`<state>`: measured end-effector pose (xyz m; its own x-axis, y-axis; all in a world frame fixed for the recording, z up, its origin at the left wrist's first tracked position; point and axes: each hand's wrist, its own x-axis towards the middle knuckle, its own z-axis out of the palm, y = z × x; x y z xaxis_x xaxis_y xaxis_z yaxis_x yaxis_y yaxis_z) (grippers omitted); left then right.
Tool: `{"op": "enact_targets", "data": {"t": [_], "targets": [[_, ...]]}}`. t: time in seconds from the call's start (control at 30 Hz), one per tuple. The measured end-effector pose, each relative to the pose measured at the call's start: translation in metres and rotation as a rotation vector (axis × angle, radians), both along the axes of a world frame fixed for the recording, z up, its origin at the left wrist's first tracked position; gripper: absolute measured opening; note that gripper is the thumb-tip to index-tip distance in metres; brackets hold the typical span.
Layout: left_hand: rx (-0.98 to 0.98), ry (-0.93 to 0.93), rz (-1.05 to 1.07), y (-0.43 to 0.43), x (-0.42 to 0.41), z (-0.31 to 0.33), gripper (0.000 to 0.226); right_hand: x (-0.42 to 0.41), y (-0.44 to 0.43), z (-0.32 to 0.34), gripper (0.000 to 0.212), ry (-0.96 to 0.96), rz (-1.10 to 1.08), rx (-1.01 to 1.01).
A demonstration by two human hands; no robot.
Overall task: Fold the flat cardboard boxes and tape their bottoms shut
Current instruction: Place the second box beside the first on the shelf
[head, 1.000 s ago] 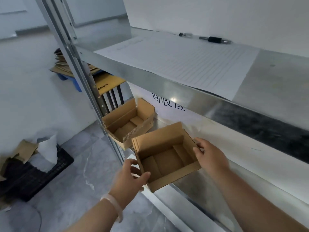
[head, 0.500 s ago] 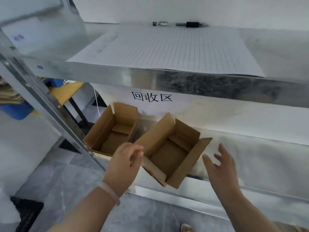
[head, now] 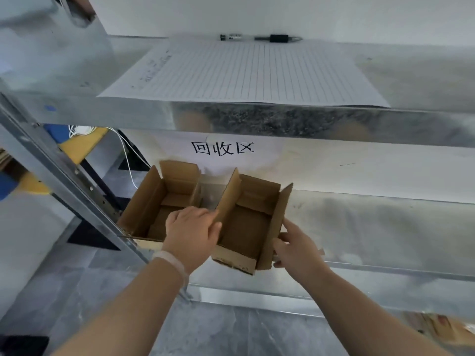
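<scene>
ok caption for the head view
Left hand and right hand grip a cardboard box beside a second box on a metal shelf

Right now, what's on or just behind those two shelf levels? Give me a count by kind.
Cardboard boxes: 2, left box and right box
Pens: 1
Lined paper sheets: 1
Printed signs: 1
Total: 5
</scene>
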<state>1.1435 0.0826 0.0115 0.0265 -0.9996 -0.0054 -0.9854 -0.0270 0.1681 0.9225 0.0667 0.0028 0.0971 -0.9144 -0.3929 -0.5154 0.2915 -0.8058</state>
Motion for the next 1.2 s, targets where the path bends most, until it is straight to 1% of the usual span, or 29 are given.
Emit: {"op": "enact_targets", "data": {"t": [0.07, 0.17, 0.23, 0.3, 0.4, 0.47, 0.57, 0.63, 0.7, 0.8, 0.87, 0.93, 1.03, 1.13, 1.2], "targets": [[0.027, 0.002, 0.007, 0.01, 0.005, -0.001, 0.051, 0.008, -0.01, -0.003, 0.045, -0.037, 0.019, 0.011], [0.052, -0.015, 0.031, 0.021, 0.015, -0.008, 0.078, 0.019, -0.024, -0.009, 0.051, -0.044, 0.031, 0.002], [0.047, 0.035, 0.06, 0.025, 0.021, -0.015, 0.086, 0.027, -0.029, -0.01, 0.052, -0.05, 0.034, -0.031], [0.054, 0.087, 0.08, 0.026, 0.027, -0.018, 0.083, 0.035, -0.031, -0.011, 0.052, -0.094, 0.043, -0.04], [0.085, 0.113, 0.08, 0.026, 0.033, -0.021, 0.069, 0.047, -0.029, -0.011, 0.056, -0.128, 0.15, -0.041], [0.064, 0.088, 0.066, 0.026, 0.034, -0.021, 0.075, 0.052, -0.025, -0.007, 0.06, -0.125, 0.229, -0.032], [0.042, 0.04, 0.045, 0.023, 0.03, -0.019, 0.083, 0.053, -0.021, -0.006, 0.065, -0.116, 0.254, -0.033], [0.001, 0.008, 0.022, 0.02, 0.024, -0.016, 0.079, 0.047, -0.016, -0.004, 0.069, -0.032, 0.263, -0.052], [-0.084, 0.018, -0.023, 0.016, 0.013, -0.012, 0.07, 0.031, -0.01, 0.0, 0.07, 0.133, 0.278, -0.119], [-0.152, 0.134, -0.147, 0.002, -0.017, -0.004, 0.064, -0.007, 0.002, 0.011, 0.069, 0.386, 0.313, -0.272], [-0.218, 0.19, -0.242, -0.01, -0.045, 0.005, 0.057, -0.04, 0.01, 0.017, 0.069, 0.499, 0.288, -0.352], [-0.292, 0.191, -0.336, -0.021, -0.081, 0.012, 0.052, -0.076, 0.02, 0.023, 0.07, 0.577, 0.188, -0.407], [-0.286, 0.187, -0.447, -0.03, -0.154, 0.026, 0.052, -0.132, 0.038, 0.035, 0.07, 0.72, 0.02, -0.566], [-0.345, 0.197, -0.56, -0.034, -0.233, 0.038, 0.051, -0.192, 0.054, 0.052, 0.068, 0.843, -0.083, -0.589], [-0.381, 0.224, -0.624, -0.035, -0.284, 0.048, 0.051, -0.238, 0.069, 0.062, 0.069, 0.88, -0.167, -0.595]]}}
